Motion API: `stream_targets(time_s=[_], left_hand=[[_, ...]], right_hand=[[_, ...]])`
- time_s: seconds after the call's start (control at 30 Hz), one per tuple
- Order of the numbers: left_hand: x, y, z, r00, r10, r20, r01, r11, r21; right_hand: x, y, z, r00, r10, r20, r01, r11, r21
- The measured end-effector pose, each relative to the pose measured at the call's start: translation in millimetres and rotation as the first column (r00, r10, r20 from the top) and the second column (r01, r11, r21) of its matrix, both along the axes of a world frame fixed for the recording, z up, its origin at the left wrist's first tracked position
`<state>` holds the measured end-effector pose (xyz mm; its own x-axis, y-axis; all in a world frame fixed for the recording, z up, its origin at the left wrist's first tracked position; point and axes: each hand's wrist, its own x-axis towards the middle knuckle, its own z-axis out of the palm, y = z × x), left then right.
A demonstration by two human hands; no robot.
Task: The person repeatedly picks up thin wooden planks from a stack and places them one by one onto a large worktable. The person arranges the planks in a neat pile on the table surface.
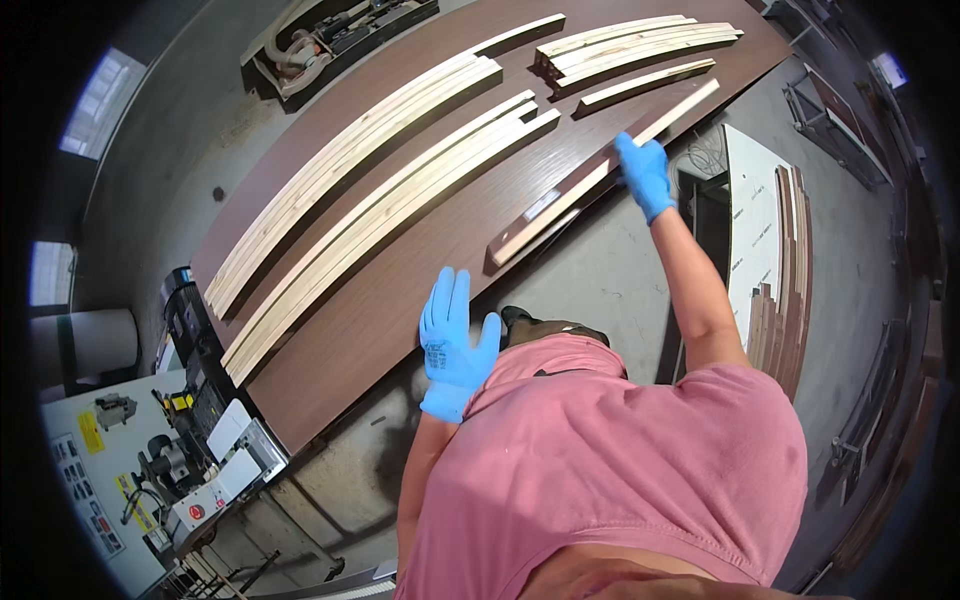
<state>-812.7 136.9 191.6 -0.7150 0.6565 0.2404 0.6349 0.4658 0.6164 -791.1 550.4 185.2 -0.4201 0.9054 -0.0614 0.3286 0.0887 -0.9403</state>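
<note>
My right hand (645,178), in a blue work glove, is closed round a long pale wooden strip (562,207) at the near edge of the brown table (455,235). A brown face shows along the strip's far side. My left hand (455,345), gloved the same way, is held up in front of the table edge, open, with nothing in it. Beyond it lie two rows of long pale strips, a nearer row (400,205) and a farther row (350,160). At the far right of the table sit a short stack of strips (640,45) and a single strip (645,87).
A machine with a black and white housing (225,460) stands against the table's left end. To the right, a white panel (752,220) carries brown strips (785,310). A dark open bin of hoses and tools (335,45) stands beyond the table.
</note>
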Motion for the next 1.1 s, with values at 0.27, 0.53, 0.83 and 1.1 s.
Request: stream_targets(time_s=[0.27,0.53,0.83,1.1], left_hand=[[5.8,16.5,-27.0,0.998,0.036,0.051,-0.034,0.999,-0.025],[8.8,31.3,-35.3,0.993,0.083,0.086,-0.077,0.994,-0.078],[-0.3,44.5,-38.3,0.998,0.062,0.009,-0.061,0.99,-0.127],[-5.1,42.2,-41.9,0.998,0.008,-0.069,-0.017,0.991,-0.131]], right_hand=[[-14.0,202.7,-51.4,0.952,-0.147,0.27,0.16,0.987,-0.028],[-28.0,306.7,-65.5,0.824,-0.254,0.507,0.176,0.964,0.197],[-51.3,314.3,-62.2,0.78,-0.447,0.438,0.349,0.892,0.288],[-59.6,300.3,-34.0,0.763,-0.386,0.518,0.244,0.915,0.322]])
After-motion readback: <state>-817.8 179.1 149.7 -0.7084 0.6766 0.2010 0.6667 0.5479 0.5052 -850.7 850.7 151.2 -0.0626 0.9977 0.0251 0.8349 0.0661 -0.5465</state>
